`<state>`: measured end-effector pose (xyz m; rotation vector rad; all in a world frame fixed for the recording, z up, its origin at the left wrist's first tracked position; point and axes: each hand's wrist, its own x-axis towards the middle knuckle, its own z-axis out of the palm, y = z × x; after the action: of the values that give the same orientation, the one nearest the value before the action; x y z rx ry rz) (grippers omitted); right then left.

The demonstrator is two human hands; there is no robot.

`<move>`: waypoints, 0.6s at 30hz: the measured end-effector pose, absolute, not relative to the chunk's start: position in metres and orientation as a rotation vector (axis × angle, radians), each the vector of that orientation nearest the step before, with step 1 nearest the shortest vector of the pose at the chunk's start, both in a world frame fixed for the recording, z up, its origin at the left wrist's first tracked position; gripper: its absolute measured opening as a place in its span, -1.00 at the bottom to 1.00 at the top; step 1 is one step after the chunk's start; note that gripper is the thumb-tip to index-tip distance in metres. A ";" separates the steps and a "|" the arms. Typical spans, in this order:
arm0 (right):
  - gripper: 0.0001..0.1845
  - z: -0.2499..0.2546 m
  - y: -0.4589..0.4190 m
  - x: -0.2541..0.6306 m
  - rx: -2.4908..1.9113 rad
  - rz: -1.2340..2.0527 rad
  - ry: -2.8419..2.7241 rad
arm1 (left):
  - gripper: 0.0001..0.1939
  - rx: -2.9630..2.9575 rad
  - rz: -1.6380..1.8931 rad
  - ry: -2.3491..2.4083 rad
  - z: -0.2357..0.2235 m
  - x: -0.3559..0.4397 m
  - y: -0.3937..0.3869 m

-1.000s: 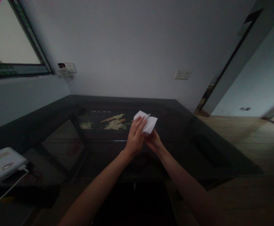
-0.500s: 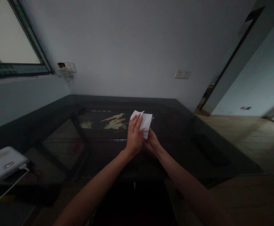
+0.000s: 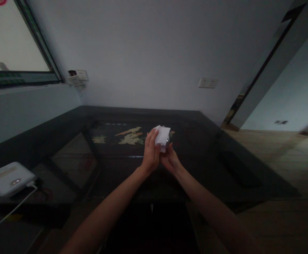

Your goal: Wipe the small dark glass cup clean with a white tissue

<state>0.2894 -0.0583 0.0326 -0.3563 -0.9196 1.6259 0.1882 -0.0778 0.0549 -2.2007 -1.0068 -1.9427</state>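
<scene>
A folded white paper tissue [image 3: 162,134] is held over the middle of the dark table. Closed around its left side is my left hand [image 3: 150,151], with the fingers pointing up and away. My right hand [image 3: 172,161] grips from below on the right. A small shiny, metallic-looking object [image 3: 167,141] shows at the tissue's right edge, by my right fingertips. Most of that object is hidden behind the tissue, so its kind is not clear. Both hands touch each other near the tissue's lower end.
The glossy dark table [image 3: 196,141] bears an inlaid bird-and-flower picture [image 3: 130,137]. A white box-like device [image 3: 11,179] with a white cable [image 3: 11,211] sits at the left. A flat black item [image 3: 240,169] lies at the right. Wall sockets [image 3: 208,83] are behind.
The tissue looks more bunched together, and a shiny edge now shows beside it on the right. Both hands stay in nearly the same place. The view has shifted slightly.
</scene>
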 end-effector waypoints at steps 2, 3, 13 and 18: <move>-0.43 0.038 -0.063 0.291 -0.344 1.650 -0.941 | -0.53 -2.246 -2.118 -1.008 0.057 0.190 -0.080; -0.41 0.040 -0.064 0.291 -0.332 1.658 -0.956 | -0.54 -2.263 -2.201 -1.005 0.059 0.190 -0.082; -0.40 0.048 -0.064 0.294 -0.350 1.539 -1.057 | -0.55 -2.246 -2.344 -1.112 0.066 0.188 -0.084; -0.53 0.042 -0.061 0.295 -0.406 1.543 -1.008 | -0.58 -2.162 -1.810 -0.995 0.062 0.186 -0.081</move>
<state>0.2950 -0.0612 0.0419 -0.4058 -1.0082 1.5425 0.1858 -0.0809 0.0617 -2.1621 -0.9953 -1.8100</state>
